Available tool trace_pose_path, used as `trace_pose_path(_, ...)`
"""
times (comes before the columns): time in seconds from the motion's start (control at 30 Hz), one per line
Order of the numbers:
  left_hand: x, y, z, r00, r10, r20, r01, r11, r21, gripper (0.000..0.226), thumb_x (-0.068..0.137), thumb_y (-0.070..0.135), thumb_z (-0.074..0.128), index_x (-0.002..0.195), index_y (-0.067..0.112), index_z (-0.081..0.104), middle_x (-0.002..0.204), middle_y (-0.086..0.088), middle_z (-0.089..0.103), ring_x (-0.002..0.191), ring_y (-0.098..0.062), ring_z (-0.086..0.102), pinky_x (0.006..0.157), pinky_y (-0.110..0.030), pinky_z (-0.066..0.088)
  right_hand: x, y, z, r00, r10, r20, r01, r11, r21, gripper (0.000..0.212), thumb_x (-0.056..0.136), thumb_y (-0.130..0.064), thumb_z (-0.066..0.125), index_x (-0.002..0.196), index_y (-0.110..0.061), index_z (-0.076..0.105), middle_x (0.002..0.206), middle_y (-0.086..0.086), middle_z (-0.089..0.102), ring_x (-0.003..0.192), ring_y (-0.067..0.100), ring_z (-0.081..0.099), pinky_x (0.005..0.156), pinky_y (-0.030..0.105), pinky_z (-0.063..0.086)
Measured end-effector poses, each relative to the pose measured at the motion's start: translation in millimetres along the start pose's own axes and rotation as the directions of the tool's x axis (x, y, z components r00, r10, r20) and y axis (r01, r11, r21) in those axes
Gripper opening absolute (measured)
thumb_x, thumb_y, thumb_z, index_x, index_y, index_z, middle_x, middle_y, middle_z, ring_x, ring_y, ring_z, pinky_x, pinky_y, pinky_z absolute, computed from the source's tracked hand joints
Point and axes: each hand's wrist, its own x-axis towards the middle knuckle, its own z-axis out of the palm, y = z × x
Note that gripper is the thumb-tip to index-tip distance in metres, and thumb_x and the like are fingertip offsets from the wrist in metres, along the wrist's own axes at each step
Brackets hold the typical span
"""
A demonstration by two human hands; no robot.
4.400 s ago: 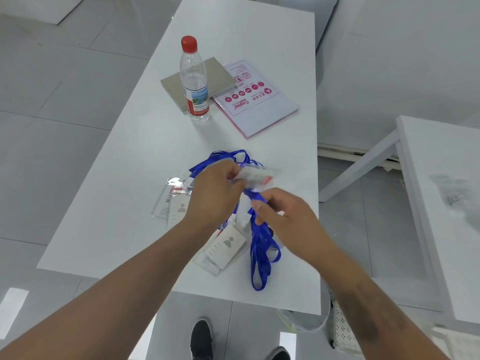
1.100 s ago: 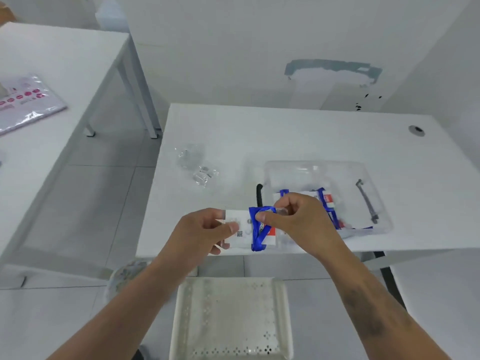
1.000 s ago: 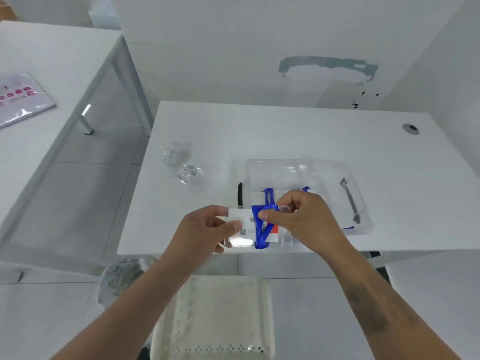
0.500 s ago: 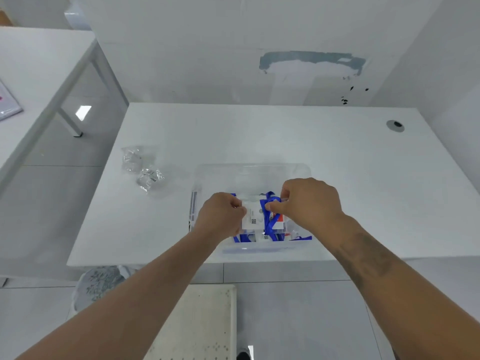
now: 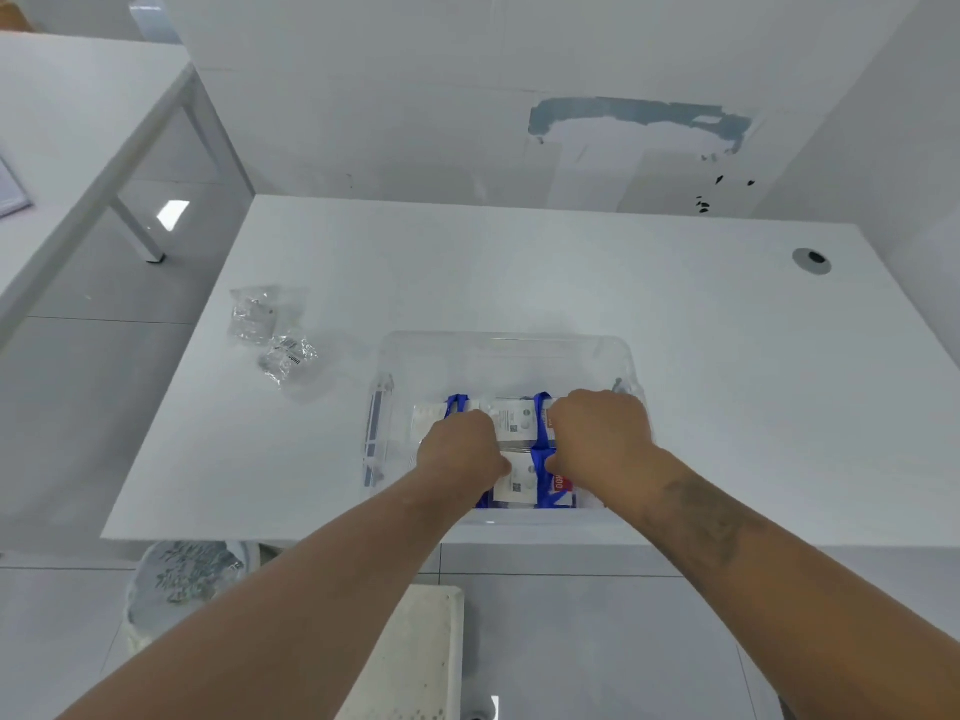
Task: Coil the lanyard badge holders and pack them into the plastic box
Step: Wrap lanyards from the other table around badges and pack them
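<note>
One clear rectangular plastic box [image 5: 506, 350] is seen at lower centre on the white table [image 5: 675, 356]. At least three white badge holders [image 5: 514, 420] wrapped in blue lanyard lie inside. Both hands, left hand [image 5: 460, 449] and right hand [image 5: 600, 433], are curled round the nearest holder. Two crumpled clear bags [image 5: 270, 330] lie left of centre.

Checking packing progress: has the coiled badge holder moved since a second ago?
Yes. The badge holder went from the table's near edge into the plastic box.
</note>
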Motion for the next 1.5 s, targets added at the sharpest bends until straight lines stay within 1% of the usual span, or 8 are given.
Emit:
trace_pose_path(0.13, -17.8, -5.6, -17.9, 0.995, 0.018, -0.096, -0.016, 1.0, 0.024, 0.032, 0.087, 0.033, 0.062, 0.064, 0.016, 0.047, 0.062, 0.002, 0.05, 0.056, -0.013, 0.05, 0.055, -0.028, 0.047, -20.0, 6.1, -24.4, 0.998, 0.06, -0.022, -0.054, 0.977, 0.208, 0.031, 0.081, -0.052, 0.066, 0.102, -0.028, 0.064, 0.097, -0.009, 0.064, 0.087, 0.015, 0.061, 0.064, 0.026, 0.039)
trace_pose_path(0.23, -45.4, -19.3, -37.1, 0.984, 0.059, -0.166, -0.072, 0.994, -0.076, 0.028, 0.087, 0.035, 0.057, 0.075, 0.013, 0.067, 0.069, -0.002, 0.064, 0.067, -0.02, 0.064, 0.066, -0.032, 0.056, -38.7, -1.4, -34.8, 0.991, 0.103, -0.088, -0.057, 0.907, 0.417, 0.041, 0.084, -0.057, 0.062, 0.12, -0.04, 0.058, 0.119, -0.014, 0.061, 0.107, 0.012, 0.056, 0.073, 0.027, 0.039)
trace_pose_path(0.37, -100.9, -59.0, -59.7, 0.921, 0.137, -0.365, -0.254, 0.92, -0.298, 0.019, 0.093, 0.042, 0.053, 0.096, 0.03, 0.068, 0.091, 0.017, 0.069, 0.083, -0.004, 0.065, 0.078, -0.027, 0.054, -62.9, -39.8, -36.8, 0.943, 0.219, -0.252, 0.046, 0.663, 0.748, 0.037, 0.089, -0.054, 0.059, 0.124, -0.044, 0.056, 0.126, -0.025, 0.054, 0.117, 0.003, 0.047, 0.084, 0.023, 0.038)
trace_pose_path(0.47, -133.7, -121.4, -69.3, 0.848, 0.161, -0.505, -0.39, 0.835, -0.389, 0.017, 0.092, 0.044, 0.059, 0.107, 0.04, 0.065, 0.101, 0.028, 0.065, 0.09, 0.005, 0.062, 0.079, -0.019, 0.051, -76.0, -95.6, -37.3, 0.9, 0.254, -0.353, 0.181, 0.519, 0.835, 0.034, 0.087, -0.053, 0.056, 0.119, -0.043, 0.058, 0.122, -0.029, 0.054, 0.116, 0.002, 0.048, 0.094, 0.027, 0.045)
trace_pose_path(0.77, -174.7, -331.6, -105.9, 0.857, 0.107, -0.504, -0.378, 0.795, -0.475, 0.043, 0.093, 0.051, 0.054, 0.135, 0.043, 0.049, 0.127, 0.032, 0.05, 0.113, 0.005, 0.051, 0.099, -0.027, 0.047, -93.1, -287.1, -58.9, 0.909, 0.261, -0.326, 0.208, 0.394, 0.895, 0.052, 0.087, -0.059, 0.054, 0.136, -0.05, 0.043, 0.139, -0.037, 0.037, 0.135, -0.007, 0.031, 0.11, 0.026, 0.031)
trace_pose_path(0.93, -199.5, -427.6, -140.7, 0.886, 0.169, -0.432, -0.374, 0.811, -0.45, 0.056, 0.091, 0.056, 0.053, 0.143, 0.047, 0.034, 0.125, 0.04, 0.035, 0.122, -0.002, 0.042, 0.106, -0.032, 0.04, -103.8, -389.6, -80.1, 0.922, 0.281, -0.266, 0.157, 0.357, 0.921, 0.053, 0.091, -0.056, 0.054, 0.141, -0.049, 0.039, 0.142, -0.039, 0.033, 0.136, -0.011, 0.026, 0.111, 0.024, 0.027)
trace_pose_path(1.07, -212.5, -472.3, -154.7, 0.901, 0.175, -0.397, -0.354, 0.826, -0.439, 0.065, 0.09, 0.057, 0.053, 0.148, 0.042, 0.028, 0.134, 0.033, 0.031, 0.132, -0.006, 0.039, 0.111, -0.035, 0.037, -111.3, -436.0, -91.2, 0.939, 0.246, -0.24, 0.15, 0.333, 0.931, 0.056, 0.089, -0.059, 0.053, 0.142, -0.051, 0.035, 0.137, -0.048, 0.028, 0.136, -0.014, 0.023, 0.11, 0.022, 0.025)
trace_pose_path(1.5, -225.3, -554.2, -160.0, 0.903, 0.066, -0.425, -0.267, 0.861, -0.434, 0.062, 0.09, 0.054, 0.056, 0.146, 0.041, 0.034, 0.132, 0.03, 0.036, 0.13, -0.007, 0.044, 0.109, -0.037, 0.041, -88.0, -511.7, -101.2, 0.96, 0.104, -0.259, 0.202, 0.382, 0.902, 0.06, 0.09, -0.061, 0.049, 0.145, -0.046, 0.03, 0.151, -0.029, 0.03, 0.139, -0.007, 0.025, 0.113, 0.025, 0.025)
